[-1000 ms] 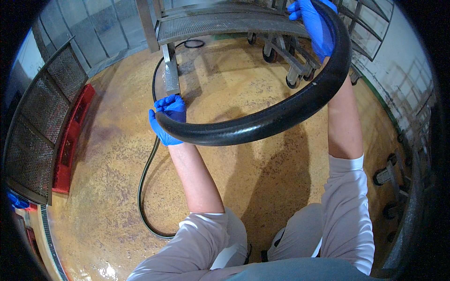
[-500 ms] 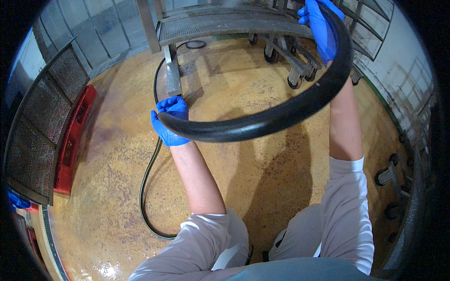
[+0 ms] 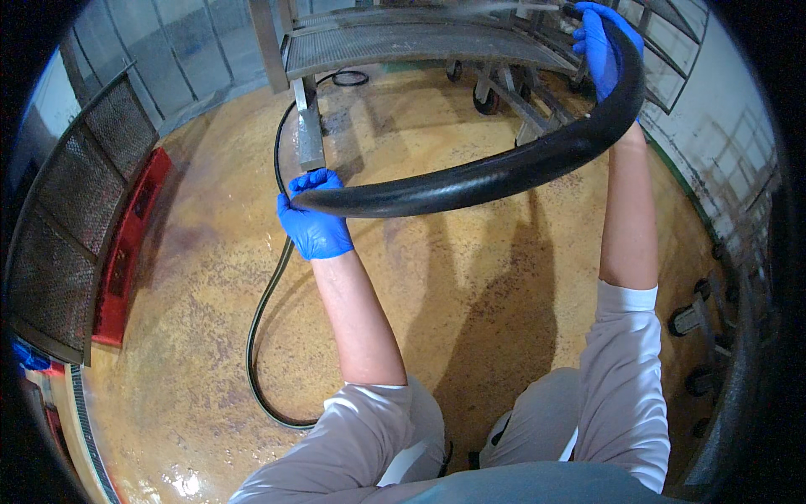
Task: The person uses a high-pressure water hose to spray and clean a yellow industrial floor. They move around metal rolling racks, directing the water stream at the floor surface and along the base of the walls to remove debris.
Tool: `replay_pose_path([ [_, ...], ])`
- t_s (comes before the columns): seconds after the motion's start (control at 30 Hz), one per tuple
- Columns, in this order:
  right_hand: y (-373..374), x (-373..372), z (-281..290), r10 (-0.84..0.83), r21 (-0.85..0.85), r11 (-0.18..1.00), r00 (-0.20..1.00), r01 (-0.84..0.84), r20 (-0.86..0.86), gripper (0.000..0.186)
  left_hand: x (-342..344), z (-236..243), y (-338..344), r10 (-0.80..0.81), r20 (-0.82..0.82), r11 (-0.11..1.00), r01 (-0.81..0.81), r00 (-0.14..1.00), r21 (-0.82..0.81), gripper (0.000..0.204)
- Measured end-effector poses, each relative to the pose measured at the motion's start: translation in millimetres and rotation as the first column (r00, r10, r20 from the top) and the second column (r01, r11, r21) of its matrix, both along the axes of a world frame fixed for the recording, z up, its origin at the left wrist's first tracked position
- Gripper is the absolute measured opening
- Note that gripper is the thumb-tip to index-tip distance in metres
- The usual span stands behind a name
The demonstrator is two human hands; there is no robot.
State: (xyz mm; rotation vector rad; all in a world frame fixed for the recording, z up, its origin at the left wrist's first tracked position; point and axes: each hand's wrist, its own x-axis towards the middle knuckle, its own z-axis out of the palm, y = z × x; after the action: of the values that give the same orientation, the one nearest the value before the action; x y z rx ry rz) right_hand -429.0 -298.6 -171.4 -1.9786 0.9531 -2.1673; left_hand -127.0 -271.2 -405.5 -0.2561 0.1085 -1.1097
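A thick black hose [image 3: 470, 181] bends in a wide arc between my hands. My left hand [image 3: 315, 217], in a blue glove, is closed around it at the left, and from there a thinner-looking length runs down to the floor. My right hand [image 3: 606, 50], also gloved in blue, grips the hose near its end at the upper right. A pale nozzle tip [image 3: 550, 7] points left from that hand, and a mist of water shows in front of it. Beneath the spray stands a metal rack [image 3: 428, 46] with a perforated shelf.
Hose loops lie on the wet yellow-brown floor [image 3: 201, 336]. Left stand a mesh panel [image 3: 63, 227] and a red plastic base [image 3: 130, 252]. Wheeled metal frames [image 3: 495, 92] stand under and behind the rack, with more castors [image 3: 688, 319] at the right by the wall [image 3: 722, 126].
My right hand has shifted right and slightly down. The hose arc between my hands has risen and flattened. Spray now shows across the top of the rack. My left hand has moved slightly right.
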Motion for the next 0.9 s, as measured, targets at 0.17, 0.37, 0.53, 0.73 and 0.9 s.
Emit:
replay_pose_path([
  [0.17,4.8,13.7,-1.1,0.021,0.086,0.996,0.999,-0.023,0.033,0.013,-1.4,8.9,5.1,-0.051,-0.164,0.999,0.048,0.985,-0.022,0.03],
  [0.37,2.7,10.8,-1.1,0.005,0.073,0.997,1.0,-0.007,0.021,0.013,5.2,2.3,0.2,-0.049,-0.14,0.998,0.043,0.989,-0.045,0.031],
  [0.53,1.4,9.4,-1.7,0.008,0.074,0.997,0.999,-0.01,0.037,0.013,1.9,3.8,1.8,-0.053,-0.152,0.998,0.05,0.987,-0.024,0.03],
  [0.73,-5.1,0.1,-3.8,-0.008,0.025,1.0,1.0,0.008,-0.019,0.015,3.7,0.8,1.5,-0.038,-0.1,0.999,0.037,0.994,-0.013,0.03],
  [0.9,-26.5,-45.8,-5.1,-0.142,-0.086,0.988,0.966,0.126,-0.217,0.02,-2.7,-2.8,0.5,-0.038,-0.008,0.999,0.038,0.999,0.029,0.033],
])
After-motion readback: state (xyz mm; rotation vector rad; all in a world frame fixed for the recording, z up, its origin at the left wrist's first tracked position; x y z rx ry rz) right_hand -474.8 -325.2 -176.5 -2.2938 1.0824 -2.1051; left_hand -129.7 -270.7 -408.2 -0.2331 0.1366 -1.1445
